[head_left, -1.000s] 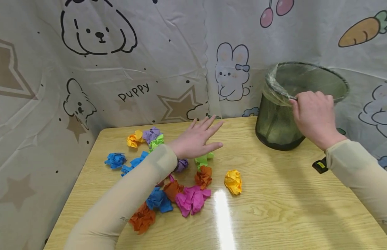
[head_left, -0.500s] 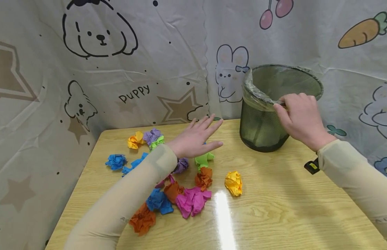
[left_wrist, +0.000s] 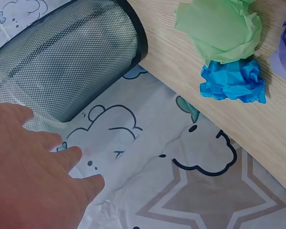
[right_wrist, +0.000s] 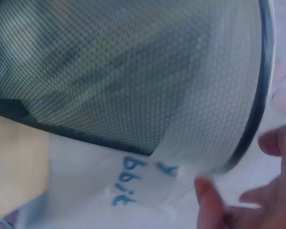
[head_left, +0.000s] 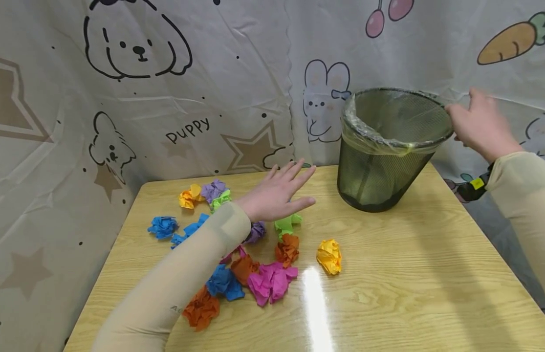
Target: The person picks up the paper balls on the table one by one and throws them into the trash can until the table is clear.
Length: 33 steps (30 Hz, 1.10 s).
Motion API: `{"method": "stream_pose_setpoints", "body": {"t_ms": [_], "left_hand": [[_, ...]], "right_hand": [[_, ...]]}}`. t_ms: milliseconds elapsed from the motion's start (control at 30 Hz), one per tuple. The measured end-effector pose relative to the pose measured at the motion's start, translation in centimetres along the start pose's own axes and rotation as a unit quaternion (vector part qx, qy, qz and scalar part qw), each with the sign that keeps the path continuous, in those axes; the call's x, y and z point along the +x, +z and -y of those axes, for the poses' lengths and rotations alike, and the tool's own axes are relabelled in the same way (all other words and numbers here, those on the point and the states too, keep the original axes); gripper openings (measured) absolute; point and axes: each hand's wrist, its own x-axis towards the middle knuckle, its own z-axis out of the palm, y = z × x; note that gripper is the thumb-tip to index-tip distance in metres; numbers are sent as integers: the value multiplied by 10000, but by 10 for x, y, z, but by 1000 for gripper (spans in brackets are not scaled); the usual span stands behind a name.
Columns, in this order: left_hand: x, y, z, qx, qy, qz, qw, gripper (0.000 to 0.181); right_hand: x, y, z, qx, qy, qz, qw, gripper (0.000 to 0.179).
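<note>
A dark mesh waste bin (head_left: 375, 178) stands upright at the table's back right, a clear plastic liner (head_left: 364, 131) folded over its rim. My right hand (head_left: 482, 124) is at the right side of that rim; in the right wrist view its thumb and fingers are spread beside the rim, and contact is hard to tell. My left hand (head_left: 276, 195) hovers with fingers spread over crumpled paper balls, left of the bin. Beneath or near it lie a green paper ball (head_left: 287, 224), a purple one (head_left: 256, 232) and a blue one (left_wrist: 233, 81), mostly hidden in the head view.
Several more paper balls lie at the left, including a pink one (head_left: 272, 283) and an orange-brown one (head_left: 202, 309). A yellow paper ball (head_left: 329, 256) sits apart on the wooden table (head_left: 400, 293). A printed cloth (head_left: 237, 88) hangs behind the table.
The bin has moved left along the table. My right hand has let go of its front rim and shifted right to the rim's right side. The left hand has barely moved.
</note>
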Motion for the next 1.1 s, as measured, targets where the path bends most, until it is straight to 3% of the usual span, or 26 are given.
{"method": "stream_pose_setpoints", "body": {"t_ms": [100,267,467,667,800,1100], "left_hand": [[1,-1,-2,-5,-9,29,10000,78],[6,-3,-3,24,68,-71,9999,78],[14,-13,-4,-24,178,-526,9985,78],[23,-24,-3,-379,249,-935,9946,76],[30,-32,-5,-615,265,-1026,9925,73],[42,-42,-9,-643,284,-1067,9918,72]], "right_hand": [[10,-3,-8,546,282,680,9958,81],[21,4,-13,969,225,1163,9882,76],[24,11,-6,995,87,1337,9860,71],[26,19,2,964,119,1458,9845,73],[25,25,11,1035,12,1497,9833,72],[24,40,34,1103,-59,1592,9811,74]]}}
